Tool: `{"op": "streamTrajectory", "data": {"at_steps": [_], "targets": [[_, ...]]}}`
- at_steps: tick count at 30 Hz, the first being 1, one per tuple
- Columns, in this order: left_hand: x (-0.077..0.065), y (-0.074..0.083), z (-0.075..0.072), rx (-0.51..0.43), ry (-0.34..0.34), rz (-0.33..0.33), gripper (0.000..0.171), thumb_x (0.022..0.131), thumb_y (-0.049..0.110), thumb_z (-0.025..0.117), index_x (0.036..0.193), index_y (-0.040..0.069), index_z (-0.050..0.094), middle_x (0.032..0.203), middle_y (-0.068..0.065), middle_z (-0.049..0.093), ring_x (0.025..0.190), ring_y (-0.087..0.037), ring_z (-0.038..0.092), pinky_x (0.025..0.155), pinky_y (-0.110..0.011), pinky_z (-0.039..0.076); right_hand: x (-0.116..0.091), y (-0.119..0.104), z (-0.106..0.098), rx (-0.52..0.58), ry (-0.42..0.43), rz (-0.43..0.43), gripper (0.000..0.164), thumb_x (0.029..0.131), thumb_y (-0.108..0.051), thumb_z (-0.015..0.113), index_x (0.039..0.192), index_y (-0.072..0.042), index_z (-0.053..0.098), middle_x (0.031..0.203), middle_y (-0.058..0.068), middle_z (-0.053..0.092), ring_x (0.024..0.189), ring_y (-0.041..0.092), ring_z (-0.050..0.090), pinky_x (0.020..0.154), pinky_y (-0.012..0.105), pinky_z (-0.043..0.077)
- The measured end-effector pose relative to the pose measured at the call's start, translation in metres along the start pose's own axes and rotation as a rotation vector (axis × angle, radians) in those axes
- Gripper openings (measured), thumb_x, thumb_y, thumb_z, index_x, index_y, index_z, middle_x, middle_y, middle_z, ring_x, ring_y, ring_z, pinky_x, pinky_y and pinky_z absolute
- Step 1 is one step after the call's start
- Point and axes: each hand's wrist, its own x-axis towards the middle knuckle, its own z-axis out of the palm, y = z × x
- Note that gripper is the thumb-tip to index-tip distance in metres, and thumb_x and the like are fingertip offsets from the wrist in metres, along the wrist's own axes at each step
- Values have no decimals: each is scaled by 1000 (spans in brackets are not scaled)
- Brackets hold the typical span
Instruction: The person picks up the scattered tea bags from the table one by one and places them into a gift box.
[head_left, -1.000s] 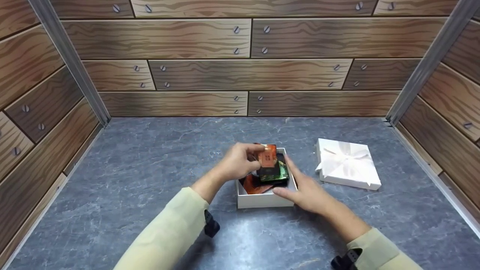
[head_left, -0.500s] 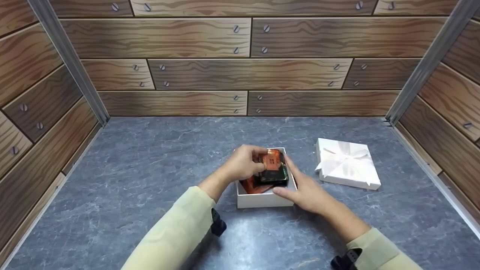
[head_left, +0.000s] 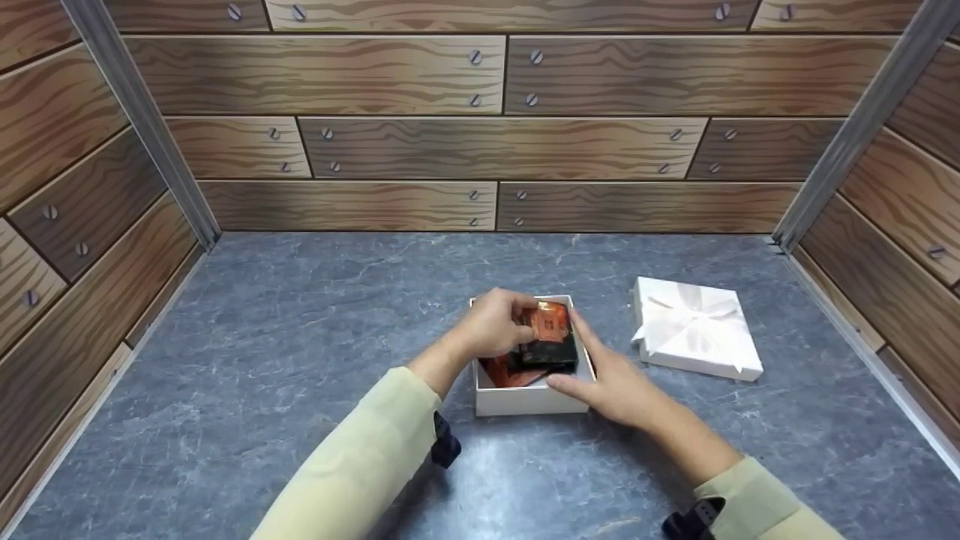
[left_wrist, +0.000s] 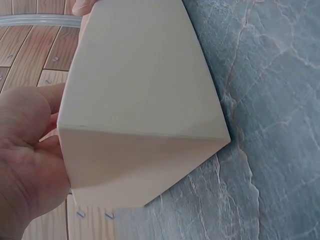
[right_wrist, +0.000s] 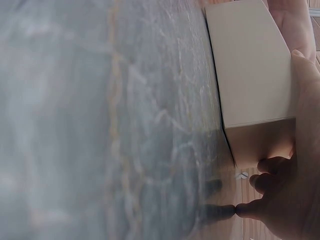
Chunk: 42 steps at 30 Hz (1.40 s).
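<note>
A white open-topped box (head_left: 531,403) sits on the table with several small flat packets inside. My left hand (head_left: 493,328) reaches in over its left side, thumb and forefinger pinching the left edge of an orange and black packet (head_left: 553,330) lying on top of the stack. Lower in the box, a reddish-orange packet (head_left: 506,375) shows at the near left. My right hand (head_left: 611,386) rests against the box's near right corner, forefinger straight along the right wall and thumb over the rim. Both wrist views show the box's outer walls (left_wrist: 140,70) and hide its contents.
To the right of the box lies a white square lid (head_left: 694,322) with a ribbon bow on it. The grey marbled table (head_left: 322,315) is closed in at the back and sides by wood-patterned walls (head_left: 397,150).
My left hand has moved right and down into the box with the orange and black packet, which now covers the green one. The right hand and the lid have stayed put.
</note>
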Motion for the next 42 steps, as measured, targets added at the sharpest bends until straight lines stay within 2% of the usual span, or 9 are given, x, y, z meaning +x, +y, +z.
{"op": "streamTrajectory", "data": {"at_steps": [8,15,22,28,32,35,38,42], "targets": [[1,2,6,59,26,-10,39,93,2,78,131,-1,72,103,-10,78,85,-12,64,84,-32,57,0,2,0,-11,-3,-1,106,96,-59,73,172,-21,11,152,35,49,132,51,55,112,65,41],[1,3,7,116,58,-13,39,89,3,80,128,1,75,96,-7,76,80,-12,61,78,-30,55,1,1,0,-24,-6,13,106,95,-60,72,172,-22,10,149,37,50,132,52,55,113,65,41],[1,-1,4,171,82,8,37,87,5,81,123,2,76,96,-8,77,81,-16,59,80,-34,55,2,1,-1,-31,-19,25,107,95,-63,70,173,-22,8,150,39,48,132,56,54,113,67,39],[0,0,1,198,66,-5,35,89,6,80,123,5,77,95,-9,76,81,-19,61,78,-35,54,1,3,-3,-44,-14,35,107,95,-63,70,172,-22,9,147,41,50,128,56,57,110,68,42],[-2,5,-2,168,64,-25,44,90,6,80,133,3,73,113,-12,78,99,-25,71,92,-37,57,1,5,-4,-51,-11,39,107,95,-63,70,172,-20,10,147,41,51,127,56,57,109,68,43],[-6,10,-7,113,67,-50,50,93,8,78,141,2,67,125,-16,75,112,-27,72,98,-38,57,2,6,-5,-48,-12,41,107,96,-62,70,172,-19,9,147,41,51,128,56,57,108,68,43],[-12,12,-16,71,83,-59,50,98,13,76,146,5,64,131,-18,72,110,-26,73,93,-37,60,4,6,-6,-50,-17,41,108,95,-64,69,172,-19,8,148,40,50,129,56,57,109,68,43],[-26,9,-30,78,155,-15,53,99,24,77,147,6,62,136,-20,67,104,-23,73,89,-34,60,6,5,-14,-65,-15,19,111,96,-63,69,172,-17,4,154,39,45,135,56,52,113,68,39]]}}
